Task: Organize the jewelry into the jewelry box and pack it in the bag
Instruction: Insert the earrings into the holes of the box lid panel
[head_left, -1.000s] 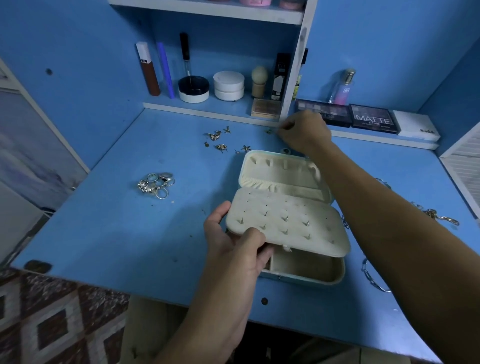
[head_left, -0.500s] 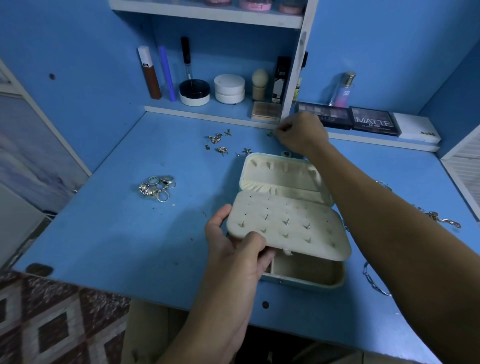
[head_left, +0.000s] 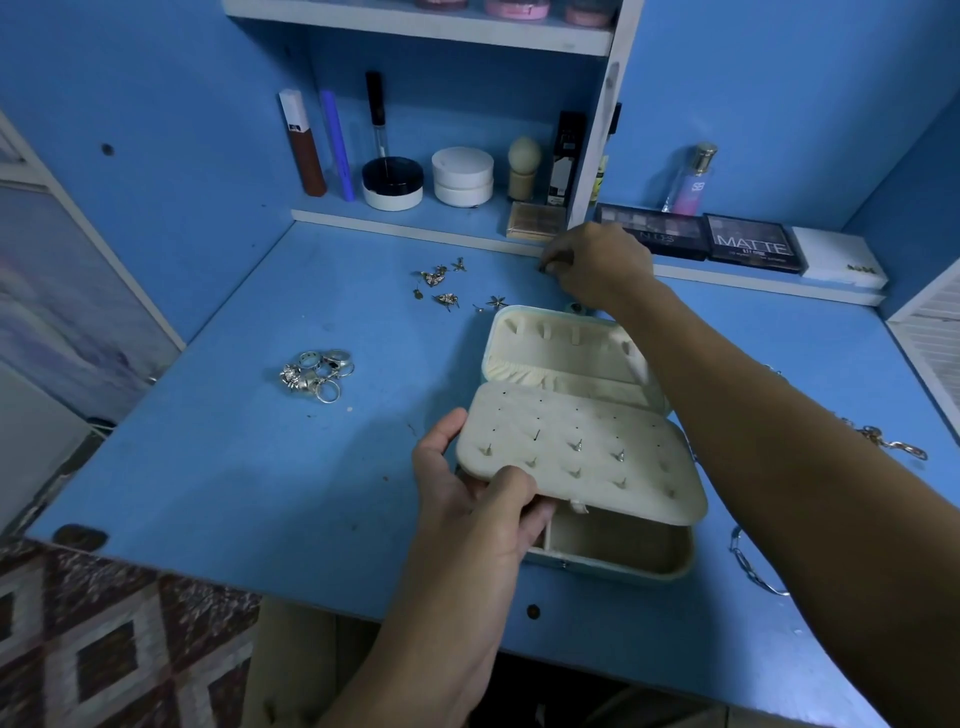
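At the far left of the blue desk (head_left: 208, 467) we see a heap of silver rings (head_left: 317, 374), lying well apart from everything else; behind it, on the low shelf at the back, stand a brown tube (head_left: 304, 145), a blue pen-like stick (head_left: 336, 145), a black-lidded jar (head_left: 392, 183) and a white jar (head_left: 462, 175). Further right on the desk a scatter of small gold earrings (head_left: 441, 286) lies just beyond the jewelry box (head_left: 582, 441). Our left hand (head_left: 478, 499) holds the near left corner of the box's cream earring panel, thumb on top and fingers curled under its edge, so the panel is lifted above the open lower tray; several studs already stick through the panel's holes; the lid stands open behind, its cream lining with a gathered pocket facing us. Our right hand (head_left: 597, 265) reaches past the box to the back of the desk, near the shelf edge, its fingers drawn together and pinching something small and dark; what it is we cannot tell. Behind that hand lie two eyeshadow palettes (head_left: 701, 239), a pink perfume bottle (head_left: 693, 182) and a white box (head_left: 839, 257); at the far right a silver chain (head_left: 753, 571) and a gold chain (head_left: 893, 441) rest on the desk beyond our forearm.
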